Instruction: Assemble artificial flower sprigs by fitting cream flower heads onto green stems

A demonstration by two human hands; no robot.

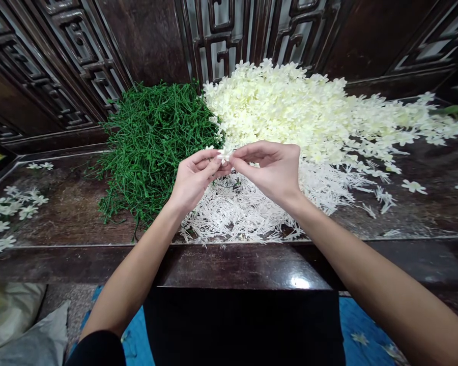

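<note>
Between my two hands, above the bench, is a small white artificial flower [225, 154]. The thumb and fingers of my left hand [198, 172] pinch it from the left. From the other side, my right hand [269, 165] pinches at its edge with thumb and forefinger. Behind my left hand rises a heap of green plastic stems [156, 132]. A large pile of cream-white artificial flowers [286, 109] lies beyond my right hand. Under both hands spreads a layer of thin white stamen-like pieces [244, 213]. Whatever else my fingertips cover is hidden.
Finished-looking white blossoms [15, 213] lie at the bench's left end. The dark wooden bench [435, 218] has a carved lattice back [225, 35]. Pale sacks [30, 325] stand on the floor at lower left, and a blue sheet [366, 330] lies below.
</note>
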